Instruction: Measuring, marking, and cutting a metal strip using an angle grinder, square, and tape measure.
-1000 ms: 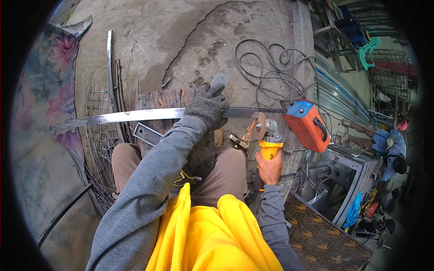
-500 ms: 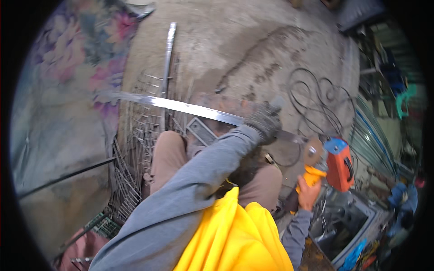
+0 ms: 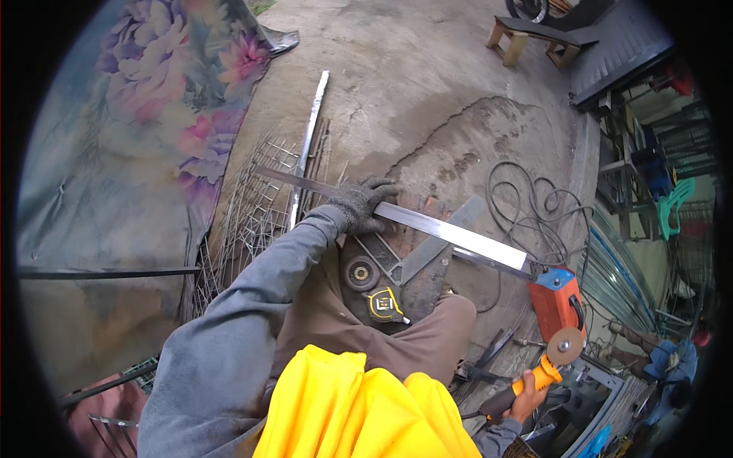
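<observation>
Centrally, a long flat steel bar (image 3: 427,224) lies across the concrete floor (image 3: 427,84), running from about ten o'clock to four o'clock of the picture. The left hand (image 3: 360,204), in a dark work glove, is closed down over the bar near its middle, pinning it. At five o'clock the bare right hand (image 3: 527,401) is wrapped around the orange-and-black body of an angle grinder (image 3: 546,365), its disc raised and well apart from the bar. Just at twelve o'clock of the grinder sits an orange welding machine (image 3: 556,301), touching the bar's far end. Below the gloved hand, a spare grinding disc (image 3: 360,272) and a yellow tape measure (image 3: 384,304) rest between the knees. Wire mesh (image 3: 252,221) lies at nine o'clock, coiled cable (image 3: 527,206) at three o'clock.
</observation>
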Available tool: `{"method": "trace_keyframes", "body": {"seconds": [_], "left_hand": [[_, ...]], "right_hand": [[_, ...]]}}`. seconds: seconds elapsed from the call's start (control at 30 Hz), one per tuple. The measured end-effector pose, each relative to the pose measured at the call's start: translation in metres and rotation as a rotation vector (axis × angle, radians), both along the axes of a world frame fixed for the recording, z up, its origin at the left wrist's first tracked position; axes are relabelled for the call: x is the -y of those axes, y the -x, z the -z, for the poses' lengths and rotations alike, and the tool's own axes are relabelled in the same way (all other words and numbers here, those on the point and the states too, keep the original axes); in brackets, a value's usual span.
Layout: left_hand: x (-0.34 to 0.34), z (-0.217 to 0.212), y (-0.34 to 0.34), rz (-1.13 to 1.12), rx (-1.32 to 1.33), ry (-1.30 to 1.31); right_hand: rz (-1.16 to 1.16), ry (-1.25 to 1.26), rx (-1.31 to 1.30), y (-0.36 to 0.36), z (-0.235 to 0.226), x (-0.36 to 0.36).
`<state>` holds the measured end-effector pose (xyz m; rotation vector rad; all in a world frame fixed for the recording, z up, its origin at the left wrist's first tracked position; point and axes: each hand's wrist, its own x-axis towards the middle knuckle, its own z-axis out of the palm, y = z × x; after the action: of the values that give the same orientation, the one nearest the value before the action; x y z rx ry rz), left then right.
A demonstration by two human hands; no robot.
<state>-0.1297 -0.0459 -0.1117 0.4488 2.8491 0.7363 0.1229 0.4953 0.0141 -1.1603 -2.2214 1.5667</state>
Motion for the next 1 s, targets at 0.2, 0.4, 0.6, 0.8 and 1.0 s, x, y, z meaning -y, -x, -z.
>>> {"method": "trace_keyframes", "body": {"seconds": [0.2,0.4,0.6,0.8,1.0], "left_hand": [[0.026,0.039,0.004,-0.152,-0.103,-0.191],[0.063,-0.042,0.027,-0.290,-0.058,-0.191],[0.165,-0.161,0.076,-0.600,-0.343,0.107],[0.216,-0.161,0.009,-0.636,-0.490,0.117],[0.194,0.016,-0.180,-1.129,0.302,-0.010]], "right_hand": [[0.053,0.041,0.002,-0.013,-0.008,0.003],[0.074,0.060,0.022,-0.017,-0.021,0.005],[0.011,0.048,-0.010,0.000,-0.029,0.020],[-0.003,0.028,0.020,0.010,-0.041,0.018],[-0.022,0.053,0.038,0.019,-0.029,0.019]]}}
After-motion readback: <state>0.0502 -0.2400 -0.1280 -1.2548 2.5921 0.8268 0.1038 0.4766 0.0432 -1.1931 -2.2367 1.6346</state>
